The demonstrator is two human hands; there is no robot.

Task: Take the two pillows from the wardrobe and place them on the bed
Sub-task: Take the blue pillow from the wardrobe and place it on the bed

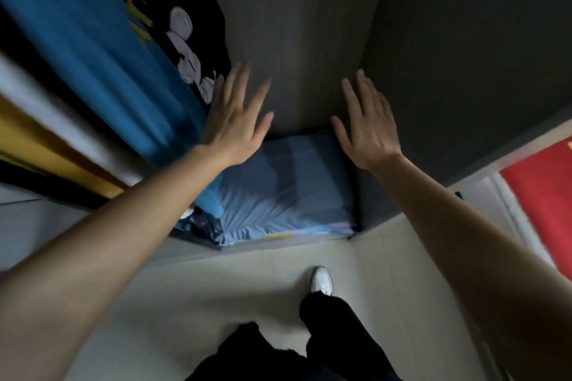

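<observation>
Head view: Both bare arms reach forward and down into the open wardrobe [297, 40]. The left hand [235, 127] is flat with its fingers [238, 83] spread and holds nothing; it lies beside the hanging blue garment [93, 40] and the black printed garment [185, 34]. The right hand [368, 130] is likewise flat, fingers [351, 96] spread, empty, near the wardrobe's dark right-hand wall [464, 56].

A blue pillow [288, 189] lies on the wardrobe floor in the right corner. It sits below and between the two hands. The fingers of both hands point past it toward the back panel; none of them touch it. The left palm overlaps the pillow's upper left edge in the picture, the right palm its upper right edge. A second pillow cannot be told apart; a thin pale striped layer [297, 233] shows under the pillow's front edge.

A white shoe [322, 280] and dark trousers [334, 331] stand on the pale floor [216, 288]. A red cloth [541, 201] lies at far right.
</observation>
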